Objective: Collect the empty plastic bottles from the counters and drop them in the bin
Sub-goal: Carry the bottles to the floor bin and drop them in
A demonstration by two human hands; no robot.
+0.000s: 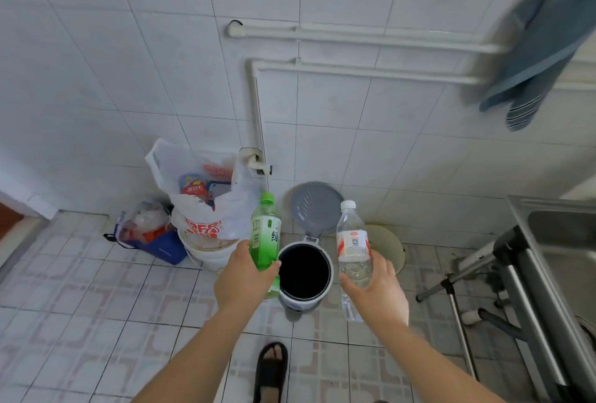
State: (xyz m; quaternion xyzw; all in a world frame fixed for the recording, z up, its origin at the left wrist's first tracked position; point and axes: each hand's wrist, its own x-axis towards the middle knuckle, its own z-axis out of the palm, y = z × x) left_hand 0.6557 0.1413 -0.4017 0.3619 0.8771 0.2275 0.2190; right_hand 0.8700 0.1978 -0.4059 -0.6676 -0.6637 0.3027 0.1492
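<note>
You hold one bottle in each hand, so both can go in on one trip. Your left hand [245,276] has its grip wrapped around the lower part of the green bottle [266,235]. Your right hand [375,286] has its grip closed around the lower half of the clear bottle [352,241]. Both bottles stand almost upright with their caps on top, which keeps them steady in your fingers.

The bin [304,273] sits on the floor between your two hands, and you look right down into its dark mouth. Its grey lid [316,207] is tipped up and back toward the wall, so the way in is free. Your foot [271,370] is near the bin's base, maybe on a pedal, but I cannot tell.

The green bottle is just beside the bin's left rim. The clear one is just off the right rim. I think each needs a small move inward before you let go.
</note>
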